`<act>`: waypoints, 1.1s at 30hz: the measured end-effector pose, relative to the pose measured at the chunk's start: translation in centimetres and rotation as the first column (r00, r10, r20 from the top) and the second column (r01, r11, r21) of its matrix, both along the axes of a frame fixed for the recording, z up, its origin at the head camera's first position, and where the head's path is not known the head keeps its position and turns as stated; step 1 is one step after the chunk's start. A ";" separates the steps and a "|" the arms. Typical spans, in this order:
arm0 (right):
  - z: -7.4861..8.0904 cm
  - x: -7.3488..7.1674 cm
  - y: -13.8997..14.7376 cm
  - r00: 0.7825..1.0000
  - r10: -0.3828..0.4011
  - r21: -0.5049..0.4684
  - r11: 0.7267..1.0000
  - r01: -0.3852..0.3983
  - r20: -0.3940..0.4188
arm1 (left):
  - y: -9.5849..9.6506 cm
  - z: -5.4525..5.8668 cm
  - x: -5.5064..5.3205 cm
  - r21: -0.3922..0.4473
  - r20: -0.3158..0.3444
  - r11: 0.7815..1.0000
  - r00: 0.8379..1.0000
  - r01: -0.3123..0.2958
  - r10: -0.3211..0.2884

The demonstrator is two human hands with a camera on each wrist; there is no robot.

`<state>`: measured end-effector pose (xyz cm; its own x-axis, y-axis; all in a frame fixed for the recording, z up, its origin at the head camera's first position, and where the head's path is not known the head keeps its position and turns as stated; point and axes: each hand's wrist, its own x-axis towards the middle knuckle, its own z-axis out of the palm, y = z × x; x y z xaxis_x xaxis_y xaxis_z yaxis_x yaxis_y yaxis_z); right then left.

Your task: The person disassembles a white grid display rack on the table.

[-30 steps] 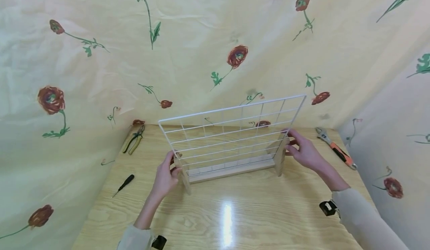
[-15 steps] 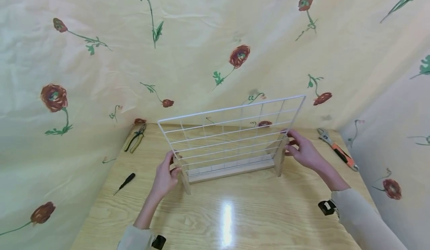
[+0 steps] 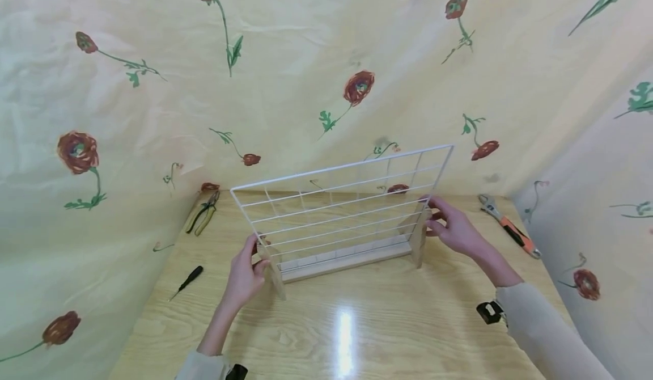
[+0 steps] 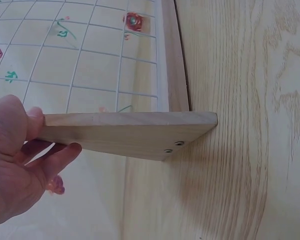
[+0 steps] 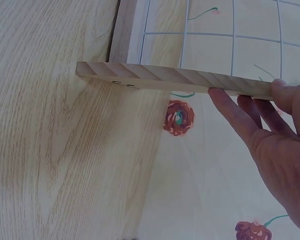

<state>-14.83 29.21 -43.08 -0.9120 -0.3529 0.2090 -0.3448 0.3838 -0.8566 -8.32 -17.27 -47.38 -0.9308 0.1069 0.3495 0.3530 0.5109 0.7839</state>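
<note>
A rack stands on the table between my hands in the head view. It has a white wire grid (image 3: 342,168), a long wooden base bar (image 3: 347,263) and a wooden side panel at each end. My left hand (image 3: 245,275) grips the upper part of the left side panel (image 4: 130,131), thumb on one face and fingers on the other. Two screw heads (image 4: 179,143) show low on that panel's outer side. At the other end, my right hand (image 3: 455,231) pinches the right side panel (image 5: 180,76) near its top. The grid leans above the base bar, its upper edge slanting in view.
Pliers with yellow handles (image 3: 209,203) lie at the table's back left corner. A black-handled screwdriver (image 3: 191,277) is left of my left hand. An adjustable wrench with an orange handle (image 3: 510,228) lies at the right. Floral sheeting (image 3: 296,85) borders the wooden table (image 3: 398,323).
Both hands have shifted the rack slightly to the left during the last half second, keeping their hold on its side panels. The tools lie where they were.
</note>
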 end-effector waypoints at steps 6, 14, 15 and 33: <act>-0.1 -0.2 -0.1 1.000 0.010 -0.005 1.000 -0.010 0.019 | -0.2 -0.1 0.2 -0.024 -0.027 1.000 1.000 -0.003 0.002; -0.3 -0.2 -0.1 1.000 0.008 0.008 1.000 -0.008 0.024 | -0.2 -0.4 0.4 -0.018 -0.040 1.000 0.999 -0.010 0.009; -0.4 -0.2 -0.2 1.000 0.008 0.008 1.000 -0.008 0.019 | -0.2 -0.4 0.5 -0.016 -0.039 1.000 0.999 -0.012 0.012; -0.6 -0.5 -1.1 0.999 -0.023 0.013 1.000 0.023 -0.040 | -0.4 -0.7 1.1 -0.033 -0.091 0.998 0.995 -0.047 0.043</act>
<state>-15.36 28.11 -43.73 -0.9109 -0.3349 0.2409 -0.3697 0.4035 -0.8370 -7.20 -17.63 -48.12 -0.8999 0.0791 0.4288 0.3972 0.5543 0.7314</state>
